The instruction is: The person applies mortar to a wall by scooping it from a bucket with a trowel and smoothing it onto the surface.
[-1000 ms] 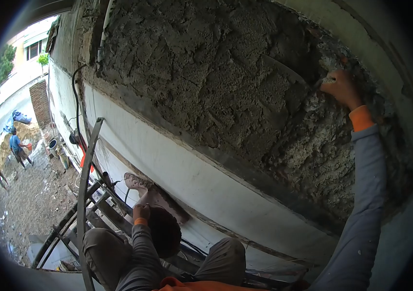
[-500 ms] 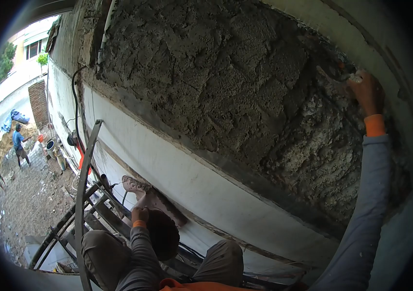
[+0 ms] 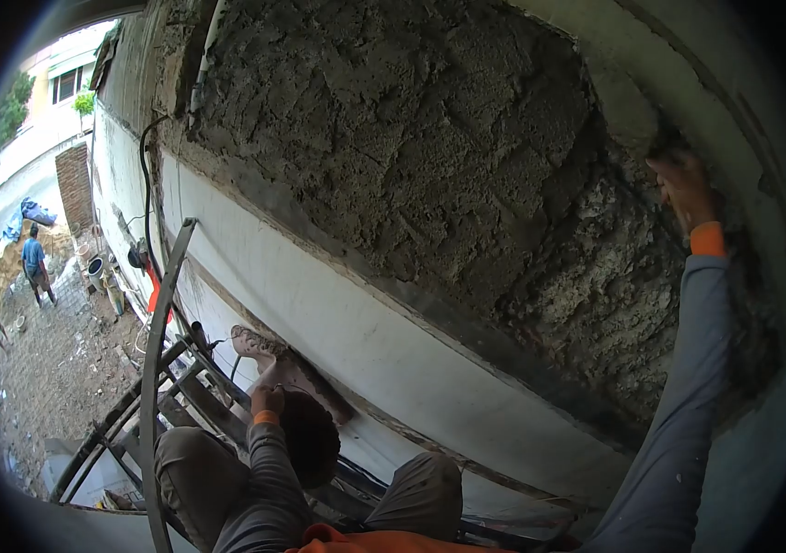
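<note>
My right hand point(image 3: 686, 188) is raised at the upper right, its fingers wrapped round the shaded handle end of a trowel. The trowel's flat, plaster-coated blade point(image 3: 626, 106) points up and left, against the wall's upper edge. Left of it spreads wet grey mortar point(image 3: 402, 138) with a ridged surface. Below the trowel is a rougher, paler patch of wall point(image 3: 609, 276). Low down, my left hand point(image 3: 267, 400) is closed beside a dark round thing point(image 3: 310, 441) between my knees. What its fingers grip is hidden. A pinkish, mortar-smeared piece point(image 3: 291, 373) lies just beyond it.
A curved metal bar point(image 3: 160, 350) and scaffold-like framework point(image 3: 199, 405) stand by my left knee. A smooth white wall band point(image 3: 393, 323) runs below the mortar. Two people point(image 3: 35, 263) stand on the ground far below, near a bucket point(image 3: 95, 267). A black cable point(image 3: 144, 184) hangs at left.
My right hand has shifted slightly down and turned, and the trowel blade has swung upward, now showing its flat face. My left hand stays nearly still. A person below has turned.
</note>
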Available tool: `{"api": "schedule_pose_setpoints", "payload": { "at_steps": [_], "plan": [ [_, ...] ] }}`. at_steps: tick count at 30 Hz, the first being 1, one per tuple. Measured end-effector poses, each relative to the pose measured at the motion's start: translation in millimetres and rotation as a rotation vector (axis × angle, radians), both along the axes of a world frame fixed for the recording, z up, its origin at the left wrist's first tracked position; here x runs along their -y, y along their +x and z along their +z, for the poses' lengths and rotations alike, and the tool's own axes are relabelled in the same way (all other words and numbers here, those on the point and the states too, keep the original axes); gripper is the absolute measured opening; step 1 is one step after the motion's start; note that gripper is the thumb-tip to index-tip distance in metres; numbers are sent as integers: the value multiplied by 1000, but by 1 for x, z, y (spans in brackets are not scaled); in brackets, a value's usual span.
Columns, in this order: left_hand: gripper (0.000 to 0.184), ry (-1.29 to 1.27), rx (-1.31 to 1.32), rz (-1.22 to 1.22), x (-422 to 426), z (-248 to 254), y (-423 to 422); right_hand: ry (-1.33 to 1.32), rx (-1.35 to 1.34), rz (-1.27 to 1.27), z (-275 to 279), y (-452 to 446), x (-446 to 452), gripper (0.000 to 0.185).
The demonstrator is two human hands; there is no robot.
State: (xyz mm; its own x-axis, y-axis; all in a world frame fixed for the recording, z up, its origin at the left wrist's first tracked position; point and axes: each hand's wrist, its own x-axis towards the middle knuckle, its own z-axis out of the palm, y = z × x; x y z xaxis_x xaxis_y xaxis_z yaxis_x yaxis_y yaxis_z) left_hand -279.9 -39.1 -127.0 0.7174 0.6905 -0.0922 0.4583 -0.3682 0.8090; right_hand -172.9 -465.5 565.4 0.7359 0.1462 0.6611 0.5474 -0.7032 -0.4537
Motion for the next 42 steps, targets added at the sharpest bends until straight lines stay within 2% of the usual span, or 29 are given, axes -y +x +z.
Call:
{"api": "schedule_pose_setpoints", "payload": {
  "at_steps": [1, 4, 7, 10, 12, 14, 15, 16, 17, 19, 20, 21, 22, 24, 26, 27, 30, 32, 34, 35, 37, 38, 39, 42],
  "plan": [
    [34, 4, 0, 8, 1, -1, 0, -27, 162, -93, -3, 14, 6, 31],
    [34, -16, 16, 5, -2, -3, 3, 234, 270, -95, -14, 3, 20, 30],
    [36, -8, 19, 13, -3, 0, -2, 228, 265, -35, -44, -13, 24, 28],
    [36, 39, 24, 15, -8, -5, -2, 269, 165, 24, -109, -24, 17, 25],
    [35, 43, 21, 11, -8, -5, -2, 130, -170, 65, -159, -51, -4, 18],
    [36, 61, 48, 27, -12, -18, 1, -63, -484, 94, -223, -67, -23, 21],
    [40, 12, 3, -10, -15, -14, -1, -246, -426, 189, -270, -60, -21, 26],
    [44, -36, -43, -46, -17, -9, -3, -266, -457, 366, -342, -44, -8, 30],
    [46, -10, -37, -73, -18, -7, -6, -412, -701, 285, -368, -61, -25, 31],
    [48, -46, -20, -139, -13, 19, -16, -456, -966, 341, -466, -63, -35, 36],
    [48, -109, -4, -176, -8, 41, -23, -407, -1044, 418, -496, -75, -45, 37],
    [49, -86, -12, -188, -8, 42, -21, -416, -1115, 478, -539, -84, -49, 39],
    [49, -62, -23, -199, -9, 37, -21, -424, -1186, 542, -572, -88, -58, 41],
    [49, -9, -28, -186, -16, 16, -19, -535, -1475, 489, -578, -114, -92, 44],
    [50, 48, -2, -145, -24, -13, -8, -831, -1242, 534, -604, -118, -116, 42],
    [49, 25, 24, -135, -21, -4, -12, -973, -1116, 545, -613, -116, -126, 42],
    [48, 32, 70, -122, -28, -31, -3, -951, -1016, 481, -618, -113, -160, 36],
    [45, 19, 61, -147, -21, -17, -4, -953, -852, 546, -643, -103, -185, 26],
    [44, -6, 85, -155, -13, -13, -5, -840, -543, 441, -678, -106, -215, 19],
    [43, 109, 110, -156, -15, -29, 1, -859, -441, 424, -682, -114, -227, 17],
    [40, 121, 156, -148, -11, -25, -1, -890, -234, 396, -675, -134, -247, 14],
    [39, 127, 178, -144, -11, -20, -2, -898, -213, 458, -668, -142, -246, 14],
    [43, 106, 79, -179, -13, -12, -4, -906, -192, 518, -659, -148, -241, 14],
    [37, 53, 207, -140, -9, 2, -10, -1010, -191, 712, -663, -149, -220, 17]
  ]
}}
